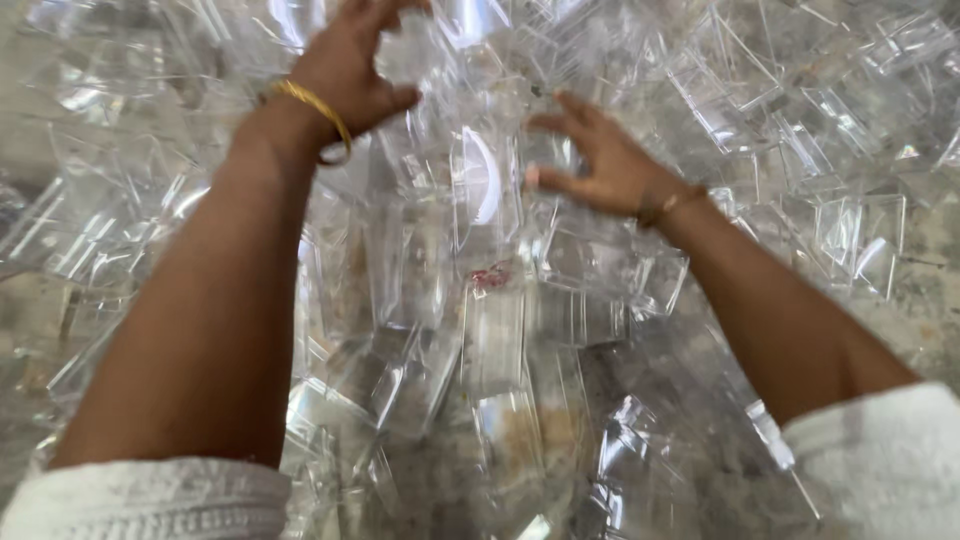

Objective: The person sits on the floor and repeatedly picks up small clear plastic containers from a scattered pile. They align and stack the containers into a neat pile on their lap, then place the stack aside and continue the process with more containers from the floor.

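Both arms stretch forward over a deep heap of clear plastic boxes, thin-walled, square and transparent, which covers almost the whole view. The left hand is raised at the top of the frame, palm turned away, its fingers curled and reaching into the pile; their tips run off the top edge, so I cannot tell whether they grip anything. A thin gold bangle sits on that wrist.

The right hand hovers lower and nearer the middle, its fingers spread wide and bent toward the left hand, with the thumb pointing left. Between the two hands stands an upright clear box with a curved white glint; the right thumb is just beside it, but motion blur hides whether it touches. A darker bracelet circles the right wrist.

Both forearms are bare, and white sleeves are pushed up near the elbows at the bottom corners. A small red speck shows among the boxes below the hands. Beneath the heap, a mottled grey floor shows at the right edge and in gaps near the bottom. The boxes lie at all angles, some open, some stacked inside each other, many overlapping.
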